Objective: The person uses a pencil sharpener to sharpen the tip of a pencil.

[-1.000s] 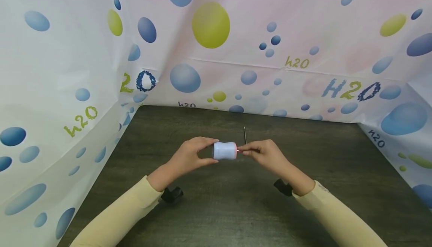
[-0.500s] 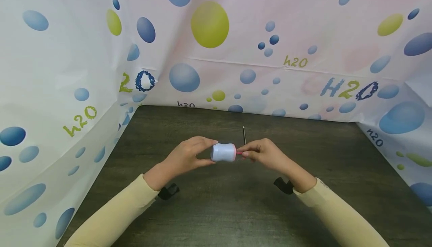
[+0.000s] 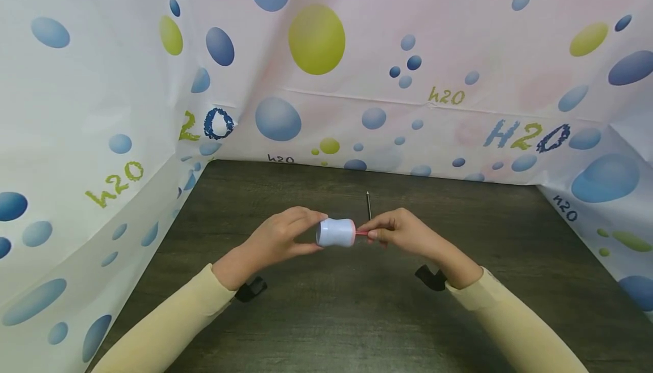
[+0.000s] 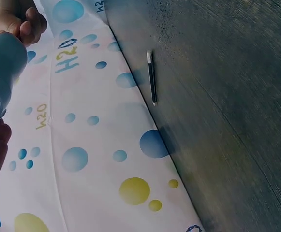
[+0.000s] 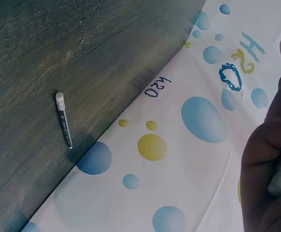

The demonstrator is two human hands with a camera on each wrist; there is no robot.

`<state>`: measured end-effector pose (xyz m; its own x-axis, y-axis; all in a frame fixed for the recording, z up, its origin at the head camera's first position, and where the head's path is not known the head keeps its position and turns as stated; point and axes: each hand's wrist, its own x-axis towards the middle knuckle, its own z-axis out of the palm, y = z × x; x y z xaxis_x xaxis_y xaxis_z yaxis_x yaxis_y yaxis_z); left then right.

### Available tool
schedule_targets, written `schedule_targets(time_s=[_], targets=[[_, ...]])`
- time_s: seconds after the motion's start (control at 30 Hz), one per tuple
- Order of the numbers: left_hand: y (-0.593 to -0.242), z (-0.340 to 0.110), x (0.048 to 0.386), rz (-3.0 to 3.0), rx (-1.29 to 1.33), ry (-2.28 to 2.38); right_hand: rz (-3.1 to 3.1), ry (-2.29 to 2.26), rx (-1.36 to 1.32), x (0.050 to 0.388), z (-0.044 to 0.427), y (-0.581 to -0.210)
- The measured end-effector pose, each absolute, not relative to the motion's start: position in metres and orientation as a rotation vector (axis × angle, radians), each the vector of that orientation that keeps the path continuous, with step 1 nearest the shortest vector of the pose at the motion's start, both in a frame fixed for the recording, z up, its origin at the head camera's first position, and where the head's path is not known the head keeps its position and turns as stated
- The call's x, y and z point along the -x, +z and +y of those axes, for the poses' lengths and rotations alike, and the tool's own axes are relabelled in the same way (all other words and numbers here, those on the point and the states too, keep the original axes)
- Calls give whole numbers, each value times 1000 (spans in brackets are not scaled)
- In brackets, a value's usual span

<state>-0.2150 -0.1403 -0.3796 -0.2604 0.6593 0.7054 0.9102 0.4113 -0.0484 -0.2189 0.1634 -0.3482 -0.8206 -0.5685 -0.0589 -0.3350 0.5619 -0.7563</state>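
Observation:
In the head view, my left hand [image 3: 272,236] holds a light-blue, waisted pencil sharpener [image 3: 335,232] on its side, thumb and fingers at opposite sides of its left end. The sharpener's pink end faces right. My right hand [image 3: 408,231] pinches a red pencil [image 3: 361,233], whose hidden tip meets that pink end. The right wrist view shows the pencil's eraser end [image 5: 278,183] tucked within the curled right hand. At the left edge of the left wrist view the sharpener [image 4: 9,63] appears again, largely cut off.
A dark pencil [image 3: 369,206] with a white eraser lies on the dark wooden table [image 3: 326,316], just beyond the right hand. White sheeting [image 3: 357,95] printed with bubbles stands behind the table and along both sides. Black straps [image 3: 431,278] hang at the wrists.
The sharpener and left hand have shifted slightly left and down. Slightly more of the red pencil shows between the sharpener and the right fingers. The dark pencil on the table stays put.

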Motion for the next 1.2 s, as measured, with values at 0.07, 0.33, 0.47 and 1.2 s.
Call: schedule_targets(time_s=[0.07, 0.33, 0.47, 1.2], targets=[[-379, -145, 216, -2026, 1297, -517, 2520, -1125, 718, 220, 168, -348], [-371, -169, 223, -2094, 1101, -638, 2580, -1196, 562, 221, 196, -343], [-372, -169, 223, -2096, 1088, -647, 2564, -1231, 572, 220, 198, -342], [-379, -177, 219, -2169, 955, -659, 2394, -1454, 464, 219, 207, -341]])
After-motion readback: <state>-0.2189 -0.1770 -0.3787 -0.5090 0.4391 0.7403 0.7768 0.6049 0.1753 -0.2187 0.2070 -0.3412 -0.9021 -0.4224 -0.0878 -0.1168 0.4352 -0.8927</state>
